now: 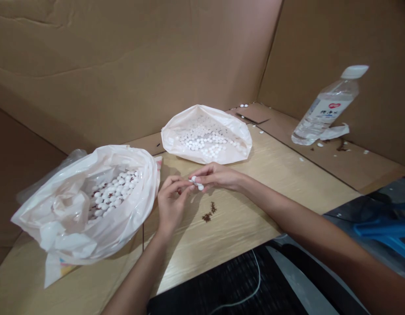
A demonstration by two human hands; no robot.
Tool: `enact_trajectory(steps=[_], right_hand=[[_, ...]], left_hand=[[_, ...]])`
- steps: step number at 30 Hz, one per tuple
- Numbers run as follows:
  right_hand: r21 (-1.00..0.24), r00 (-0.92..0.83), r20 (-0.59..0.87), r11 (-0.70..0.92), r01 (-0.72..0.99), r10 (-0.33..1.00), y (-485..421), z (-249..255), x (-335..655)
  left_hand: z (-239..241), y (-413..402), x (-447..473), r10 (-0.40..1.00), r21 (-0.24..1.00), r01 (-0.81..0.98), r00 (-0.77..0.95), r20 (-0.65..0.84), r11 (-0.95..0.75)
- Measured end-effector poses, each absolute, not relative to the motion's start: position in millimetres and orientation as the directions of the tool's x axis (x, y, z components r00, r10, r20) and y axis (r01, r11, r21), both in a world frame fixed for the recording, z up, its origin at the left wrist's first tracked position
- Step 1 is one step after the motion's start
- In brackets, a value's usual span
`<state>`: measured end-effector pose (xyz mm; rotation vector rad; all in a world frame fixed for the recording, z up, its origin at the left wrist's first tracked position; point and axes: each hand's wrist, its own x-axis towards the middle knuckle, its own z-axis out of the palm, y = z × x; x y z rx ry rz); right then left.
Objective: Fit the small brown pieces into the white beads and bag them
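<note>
My right hand (218,176) pinches a few small white round pieces (200,185) between thumb and fingers. My left hand (172,197) meets it from the left, its thumb and fingertips pressed together at the same spot; what they grip is too small to make out. On the table just below the hands lies a little heap of brown star-like bits (207,216). To the left, a white plastic bag (66,210) stands open, holding many white round pieces mixed with brown bits. Behind the hands, another open white bag (198,114) contains more white pieces.
A clear water bottle (329,109) with a white cap stands at the back right, beside a crumpled white scrap (335,131). Loose white pieces and a cardboard flap (253,115) lie near the back corner. Cardboard walls (139,65) enclose the wooden table (274,157).
</note>
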<state>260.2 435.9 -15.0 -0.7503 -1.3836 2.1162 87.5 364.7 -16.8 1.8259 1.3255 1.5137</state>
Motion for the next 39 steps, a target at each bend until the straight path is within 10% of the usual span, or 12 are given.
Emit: enact_trajectory(steps=[39], right_hand=[[-0.961,-0.781,-0.103,-0.265,-0.082,0.615,435.3,-15.2,262.5]], left_hand=[[-19.3,364.3,86.6,0.875,0.819,0.367,-0.030,0.484,-0.441]])
